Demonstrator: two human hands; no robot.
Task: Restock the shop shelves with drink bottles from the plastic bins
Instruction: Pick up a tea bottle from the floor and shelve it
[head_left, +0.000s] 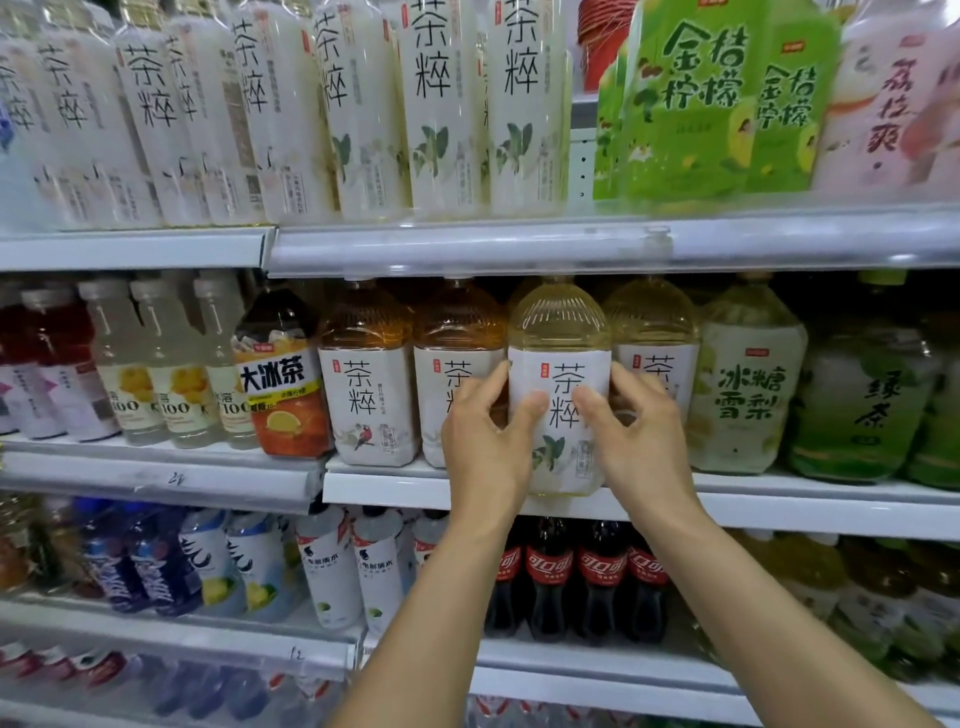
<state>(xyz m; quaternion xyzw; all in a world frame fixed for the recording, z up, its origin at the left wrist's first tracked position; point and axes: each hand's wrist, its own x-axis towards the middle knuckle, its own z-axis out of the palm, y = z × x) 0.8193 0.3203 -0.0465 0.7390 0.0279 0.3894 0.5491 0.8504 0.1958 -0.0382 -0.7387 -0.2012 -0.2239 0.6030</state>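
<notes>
White middle shelf (779, 506), large tea bottles (366, 379) standing in a row along it

A red ribbed stack (605, 47), possibly cups, stands at top centre. Directly below the stack: a white perforated back panel (582, 161). Well below and left of the stack: handwritten numerals (296, 652), partly legible.

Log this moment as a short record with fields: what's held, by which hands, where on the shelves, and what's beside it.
held item: pale tea bottle, white label, upright
left hand: grips the bottle's left side
right hand: grips its right side
position: front edge of the middle shelf; base contact unclear
left neighbours: amber tea bottles
right neighbour: matching bottle, further back
shelf below: cola bottles
</notes>
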